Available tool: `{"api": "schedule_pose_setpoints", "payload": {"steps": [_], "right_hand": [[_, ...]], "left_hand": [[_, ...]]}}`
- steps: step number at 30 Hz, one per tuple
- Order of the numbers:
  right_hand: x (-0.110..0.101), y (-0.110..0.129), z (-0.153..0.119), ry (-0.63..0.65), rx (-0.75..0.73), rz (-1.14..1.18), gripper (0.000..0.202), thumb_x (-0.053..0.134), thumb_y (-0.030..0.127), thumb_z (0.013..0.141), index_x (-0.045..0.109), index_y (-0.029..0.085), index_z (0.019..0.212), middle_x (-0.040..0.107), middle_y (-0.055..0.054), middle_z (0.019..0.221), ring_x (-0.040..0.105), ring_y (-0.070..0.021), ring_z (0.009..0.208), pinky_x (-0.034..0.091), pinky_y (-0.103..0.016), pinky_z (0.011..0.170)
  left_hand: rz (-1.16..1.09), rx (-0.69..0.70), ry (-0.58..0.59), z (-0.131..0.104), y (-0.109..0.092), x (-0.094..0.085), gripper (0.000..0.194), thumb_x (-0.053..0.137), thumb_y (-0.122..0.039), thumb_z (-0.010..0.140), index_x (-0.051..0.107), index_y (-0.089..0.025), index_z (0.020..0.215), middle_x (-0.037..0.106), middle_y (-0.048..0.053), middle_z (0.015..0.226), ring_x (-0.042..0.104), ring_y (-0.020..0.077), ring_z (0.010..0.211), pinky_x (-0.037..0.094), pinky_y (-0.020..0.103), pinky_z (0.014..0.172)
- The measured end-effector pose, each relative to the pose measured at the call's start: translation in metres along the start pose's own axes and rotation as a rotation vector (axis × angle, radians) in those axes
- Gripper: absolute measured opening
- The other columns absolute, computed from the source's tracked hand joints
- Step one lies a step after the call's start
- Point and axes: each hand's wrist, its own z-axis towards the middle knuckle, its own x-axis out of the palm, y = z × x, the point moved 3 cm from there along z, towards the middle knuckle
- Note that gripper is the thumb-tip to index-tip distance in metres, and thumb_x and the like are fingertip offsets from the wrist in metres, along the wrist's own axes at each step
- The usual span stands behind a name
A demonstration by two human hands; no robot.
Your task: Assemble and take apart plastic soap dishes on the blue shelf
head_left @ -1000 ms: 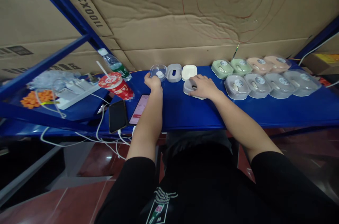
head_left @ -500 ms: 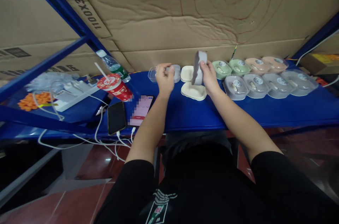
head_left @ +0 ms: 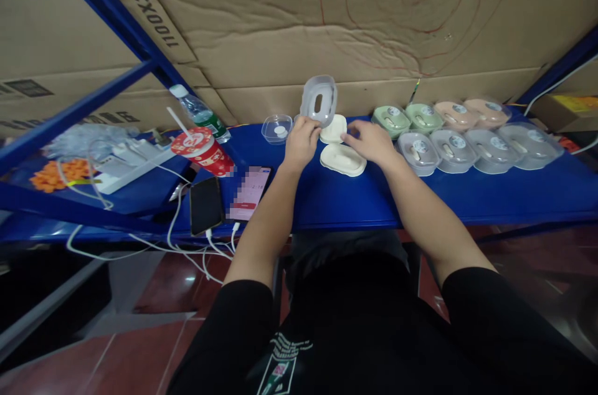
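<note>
My left hand [head_left: 303, 141] grips the lower edge of a rounded, grey see-through lid [head_left: 308, 96] with an oval slot in its middle, raised upright above the table. My right hand [head_left: 371, 141] has its fingers apart and slightly curled, with nothing visible in them. Its fingertips are beside two cream pieces: a smaller one [head_left: 331, 133] behind and a wider, shallow one [head_left: 343, 160] in front; contact is unclear. Left of my left hand lies a clear lid [head_left: 275, 127] with a round white sticker. Something clear behind that hand is mostly hidden.
Several lidded boxes in green [head_left: 391, 123], peach [head_left: 453, 116] and grey [head_left: 417, 152] line the right side. Leftward are a red paper cup [head_left: 208, 155] with a straw, a water bottle [head_left: 200, 113], two phones [head_left: 205, 207] with cables, and orange pieces [head_left: 60, 175]. Cardboard [head_left: 280, 58] stands behind.
A grey piece was upright in my right hand; that hand is now without it, lower beside the cream pieces. My left hand has moved right from the clear lids and holds the grey lid.
</note>
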Motion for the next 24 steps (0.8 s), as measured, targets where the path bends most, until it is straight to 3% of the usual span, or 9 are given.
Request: {"api": "schedule_pose_setpoints", "payload": {"steps": [5,8,13,17,24], "right_hand": [[0.009,-0.004,-0.004,0.261,0.034,-0.237,0.037,0.072,0.051,0.094,0.082,0.024,0.115,0.083,-0.013,0.122,0.075,-0.0371,0.115,0.057,-0.045,0.088],[0.012,-0.007,-0.001,0.295,0.055,-0.260,0.031,0.074,0.049,0.093,0.084,0.025,0.109,0.084,-0.012,0.117,0.076,-0.0359,0.114,0.057,-0.042,0.085],[0.009,-0.009,-0.001,0.315,0.062,-0.272,0.024,0.073,0.031,0.088,0.087,0.027,0.107,0.084,-0.009,0.114,0.076,-0.0328,0.112,0.056,-0.039,0.084],[0.006,-0.008,0.002,0.249,0.072,-0.171,0.019,0.072,0.028,0.083,0.087,0.024,0.095,0.085,-0.009,0.106,0.077,-0.0316,0.104,0.056,-0.039,0.081],[0.011,-0.024,0.014,-0.108,0.262,0.033,0.022,0.060,0.033,0.091,0.078,0.022,0.097,0.083,-0.011,0.110,0.076,-0.0313,0.104,0.057,-0.039,0.084]], "left_hand": [[0.028,-0.173,0.032,0.002,0.026,-0.002,0.022,0.064,-0.008,0.095,0.077,-0.021,0.108,0.068,0.013,0.125,0.067,0.0297,0.122,0.051,0.048,0.118],[0.018,-0.252,0.021,0.001,0.032,0.001,0.022,0.068,-0.006,0.089,0.077,-0.021,0.103,0.068,0.013,0.124,0.067,0.0338,0.124,0.050,0.054,0.120],[-0.007,-0.327,-0.020,0.000,0.036,0.001,0.018,0.076,-0.005,0.083,0.075,-0.021,0.091,0.068,0.012,0.118,0.066,0.0368,0.125,0.049,0.058,0.121],[0.032,-0.308,0.004,0.000,0.035,0.001,0.014,0.072,-0.008,0.089,0.075,-0.020,0.096,0.068,0.014,0.120,0.068,0.0358,0.122,0.050,0.057,0.119],[0.047,-0.255,0.021,0.003,0.036,0.006,0.012,0.071,-0.013,0.092,0.075,-0.022,0.099,0.070,0.013,0.115,0.069,0.0338,0.118,0.052,0.055,0.115]]}}
